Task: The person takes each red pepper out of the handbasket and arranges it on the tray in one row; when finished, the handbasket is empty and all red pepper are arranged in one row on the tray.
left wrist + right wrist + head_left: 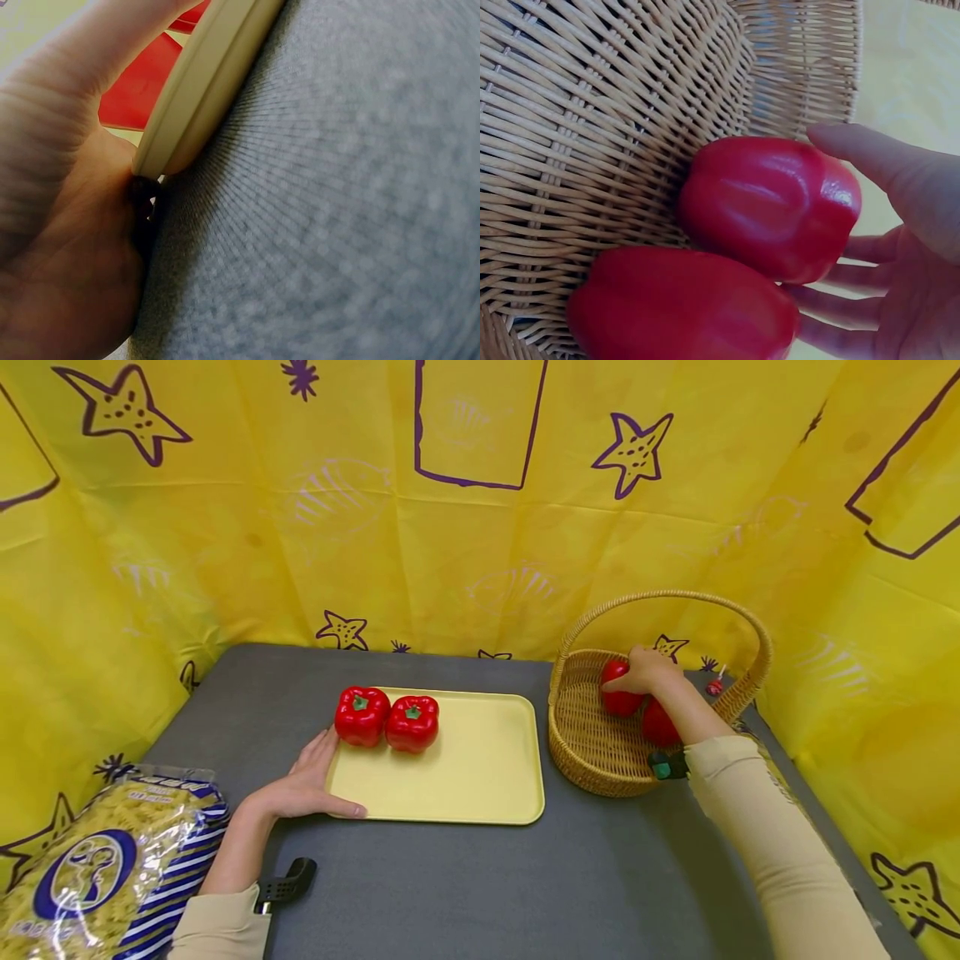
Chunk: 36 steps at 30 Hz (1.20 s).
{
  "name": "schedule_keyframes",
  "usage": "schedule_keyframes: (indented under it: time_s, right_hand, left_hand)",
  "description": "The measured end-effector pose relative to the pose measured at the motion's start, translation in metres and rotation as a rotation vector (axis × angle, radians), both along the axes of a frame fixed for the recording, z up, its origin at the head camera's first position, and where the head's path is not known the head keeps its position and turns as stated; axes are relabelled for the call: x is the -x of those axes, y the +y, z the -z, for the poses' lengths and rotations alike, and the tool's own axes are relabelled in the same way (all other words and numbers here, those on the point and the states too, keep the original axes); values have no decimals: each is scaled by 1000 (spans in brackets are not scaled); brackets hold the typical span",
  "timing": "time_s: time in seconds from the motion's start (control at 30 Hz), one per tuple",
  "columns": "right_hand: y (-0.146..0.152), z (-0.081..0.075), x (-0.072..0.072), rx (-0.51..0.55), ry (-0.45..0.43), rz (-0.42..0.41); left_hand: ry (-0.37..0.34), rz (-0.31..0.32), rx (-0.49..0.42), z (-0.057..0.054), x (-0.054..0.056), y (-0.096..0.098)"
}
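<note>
My right hand (651, 675) reaches into a wicker basket (581, 735) and holds a red bell pepper (772, 210), thumb on one side and fingers round the other. Against it in the basket lies a second red bell pepper (682, 307), partly under my right wrist in the head view. My left hand (303, 785) rests at the near left corner of a pale yellow tray (480, 760), its thumb along the near rim and its fingers stretched along the left side. Two red bell peppers (362, 717) with green stems stand side by side on the tray's left part.
A clear bag of spiral pasta (97, 868) lies at the near left, beside my left forearm. The basket's tall handle (663, 596) arches above my right hand. A small red thing with a white stick (715, 686) shows behind the basket's right side. Yellow curtain surrounds the grey table (480, 893).
</note>
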State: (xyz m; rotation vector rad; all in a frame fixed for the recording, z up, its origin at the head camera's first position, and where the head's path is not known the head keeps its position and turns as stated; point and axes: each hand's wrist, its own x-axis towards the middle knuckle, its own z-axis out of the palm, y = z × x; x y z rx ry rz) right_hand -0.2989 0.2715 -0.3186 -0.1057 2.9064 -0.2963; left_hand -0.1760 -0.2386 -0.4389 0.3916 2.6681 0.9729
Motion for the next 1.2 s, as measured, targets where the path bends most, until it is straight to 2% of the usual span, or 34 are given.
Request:
schedule_keyframes:
  time_s: [0.33, 0.53, 0.9, 1.2]
  right_hand:
    - [-2, 1, -2, -24, 21, 6]
    - [1, 5, 0, 5, 41, -1]
    - [4, 11, 0, 53, 100, -60]
    - [4, 8, -3, 144, 114, -92]
  left_hand:
    - [-1, -1, -5, 0, 0, 0]
    - [-11, -2, 4, 0, 1, 0]
    - [-19, -2, 0, 1, 1, 0]
    - [-3, -2, 0, 2, 1, 0]
